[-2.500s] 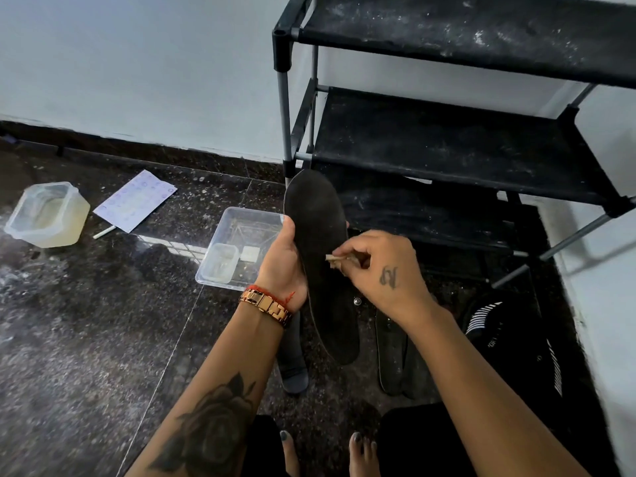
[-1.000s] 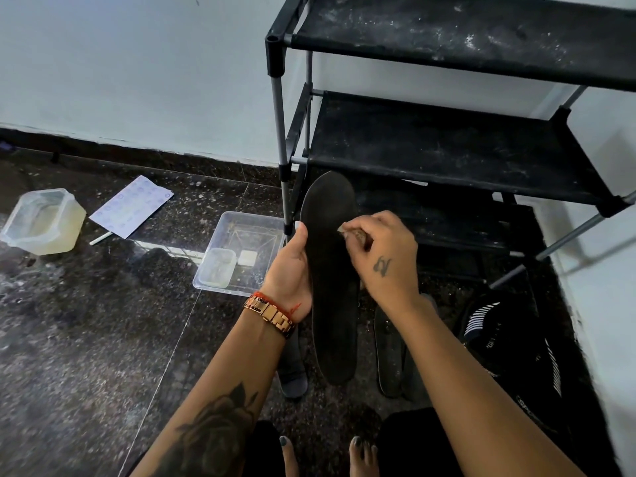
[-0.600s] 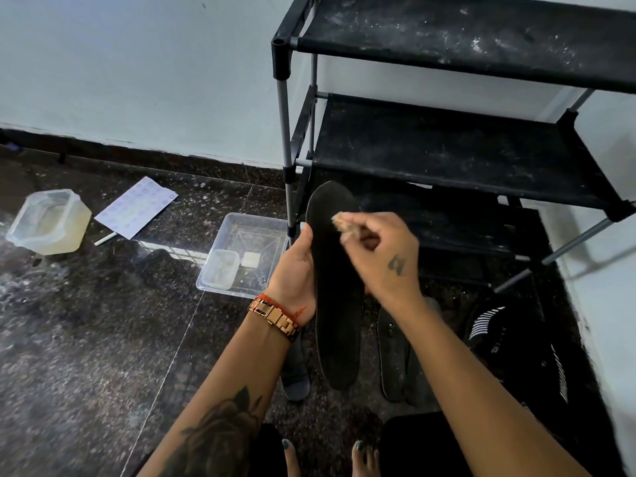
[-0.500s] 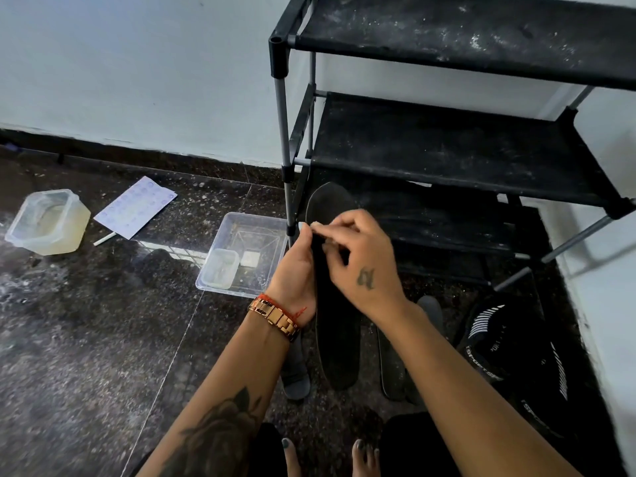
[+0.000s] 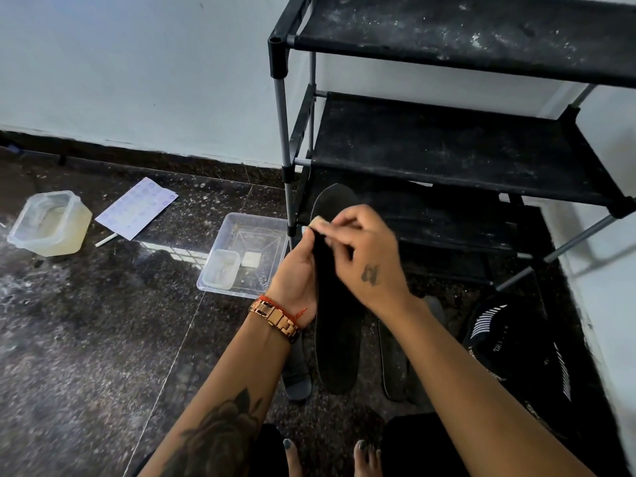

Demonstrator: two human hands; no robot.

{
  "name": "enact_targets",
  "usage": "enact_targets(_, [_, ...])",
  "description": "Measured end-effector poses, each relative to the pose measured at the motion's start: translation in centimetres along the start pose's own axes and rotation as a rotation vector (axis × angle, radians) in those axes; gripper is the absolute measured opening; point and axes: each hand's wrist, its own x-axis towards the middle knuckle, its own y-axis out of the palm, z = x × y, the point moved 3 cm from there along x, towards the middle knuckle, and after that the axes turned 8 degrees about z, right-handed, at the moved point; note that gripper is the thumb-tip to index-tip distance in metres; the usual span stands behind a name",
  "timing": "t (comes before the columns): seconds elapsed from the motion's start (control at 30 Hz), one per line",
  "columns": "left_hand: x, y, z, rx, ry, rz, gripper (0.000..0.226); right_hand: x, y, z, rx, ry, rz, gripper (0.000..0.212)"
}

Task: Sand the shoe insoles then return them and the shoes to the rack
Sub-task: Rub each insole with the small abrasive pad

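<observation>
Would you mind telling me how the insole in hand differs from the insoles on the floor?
The held insole is upright in the left hand, while the floor insoles lie flat. The right hand rubs a sanding piece on the held one; the floor ones lie untouched. All are dark.

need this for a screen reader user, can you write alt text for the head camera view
A person's left hand holds a black insole upright while the right hand pinches a small piece of sandpaper against its upper left edge. Behind stands a dusty black shoe rack; more insoles, black shoes and clear plastic containers lie on the dark floor.
</observation>
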Motion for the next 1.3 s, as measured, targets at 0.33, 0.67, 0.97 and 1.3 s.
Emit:
enact_targets(0.33, [-0.1, 0.1, 0.3, 0.025, -0.101, 0.034, 0.066, 0.6, -1.3, -3.4, -0.094, 0.246, -0.148, 0.026])
enact_targets(0.67, [0.2, -0.5, 0.5, 0.065, -0.06, -0.011, 0.056, 1.3, 0.9, -1.9, -0.163, 0.041, -0.009, 0.031])
enact_targets(0.97, [0.4, -0.8, 0.7, 0.08, -0.146, -0.001, 0.065, 2.0, -0.7, -2.9, -0.099, 0.105, -0.21, 0.03])
enact_targets(1.3, [0.3, -0.9, 0.9, 0.085, -0.19, -0.017, 0.068, 2.0, -1.9, -5.6, -0.055, 0.385, -0.161, 0.03])
